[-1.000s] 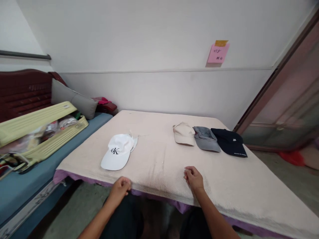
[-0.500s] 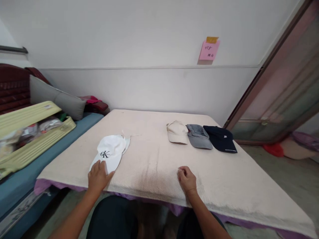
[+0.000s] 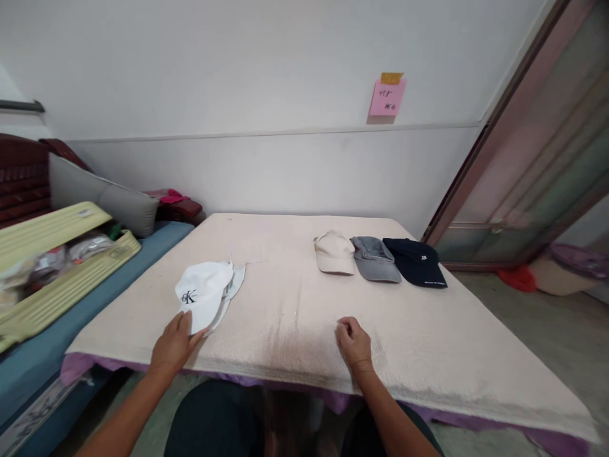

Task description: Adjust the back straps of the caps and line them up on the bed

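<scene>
A white cap with a black logo (image 3: 205, 293) lies at the front left of a table covered by a cream cloth (image 3: 295, 298). My left hand (image 3: 174, 343) grips the brim of this cap, fingers curled over its edge. My right hand (image 3: 353, 343) rests on the cloth near the front edge, fingers loosely curled with nothing in them. Farther back on the right, three caps lie side by side: a beige cap (image 3: 333, 252), a grey cap (image 3: 375, 259) and a dark navy cap (image 3: 415, 262).
To the left stands a bed with a blue sheet (image 3: 42, 358), an open pale-yellow case (image 3: 57, 266) and a grey pillow (image 3: 102, 197). A pink note (image 3: 386, 97) hangs on the wall. A glass sliding door (image 3: 542, 184) is at the right.
My left hand moved from the table's front edge up to the white cap and took hold of its brim. The cap's brim has shifted slightly. My right hand has barely moved.
</scene>
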{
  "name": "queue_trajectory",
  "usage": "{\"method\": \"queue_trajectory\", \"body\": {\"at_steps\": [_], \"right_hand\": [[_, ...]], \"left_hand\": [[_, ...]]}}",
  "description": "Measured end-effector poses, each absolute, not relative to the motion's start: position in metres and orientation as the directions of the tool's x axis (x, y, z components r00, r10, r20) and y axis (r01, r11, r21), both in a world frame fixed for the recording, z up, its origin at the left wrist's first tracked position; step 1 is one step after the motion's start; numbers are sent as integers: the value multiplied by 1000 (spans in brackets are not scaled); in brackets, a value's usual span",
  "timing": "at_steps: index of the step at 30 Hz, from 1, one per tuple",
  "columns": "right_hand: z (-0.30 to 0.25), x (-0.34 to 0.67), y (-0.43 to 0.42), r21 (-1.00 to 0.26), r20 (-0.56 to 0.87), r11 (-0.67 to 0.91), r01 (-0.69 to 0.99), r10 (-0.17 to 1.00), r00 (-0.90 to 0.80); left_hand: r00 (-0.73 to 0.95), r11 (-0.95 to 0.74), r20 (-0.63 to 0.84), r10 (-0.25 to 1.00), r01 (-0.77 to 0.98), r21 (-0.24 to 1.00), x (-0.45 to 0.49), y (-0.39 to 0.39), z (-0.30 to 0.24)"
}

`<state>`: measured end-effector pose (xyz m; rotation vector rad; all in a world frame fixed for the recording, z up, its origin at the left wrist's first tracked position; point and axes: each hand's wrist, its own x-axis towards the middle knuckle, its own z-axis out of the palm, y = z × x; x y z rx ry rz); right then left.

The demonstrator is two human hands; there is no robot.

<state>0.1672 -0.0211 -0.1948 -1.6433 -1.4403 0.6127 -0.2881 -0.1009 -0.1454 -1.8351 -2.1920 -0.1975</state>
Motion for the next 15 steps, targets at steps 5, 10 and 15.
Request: {"method": "queue_trajectory", "body": {"at_steps": [5,10,15], "right_hand": [[-192,166,-23,-822,173,14,569,959,226],[-191,165,-24,-816,184,18,578,956,230],[-192,166,-23,-814,198,29,580,953,230]], "left_hand": [[-195,230,282,939,968,-97,-296,-97,-140],[-233,260,242,942,962,-85,-303,-95,-137],[-263,284,215,940,956,-72,-307,-96,-141]]}}
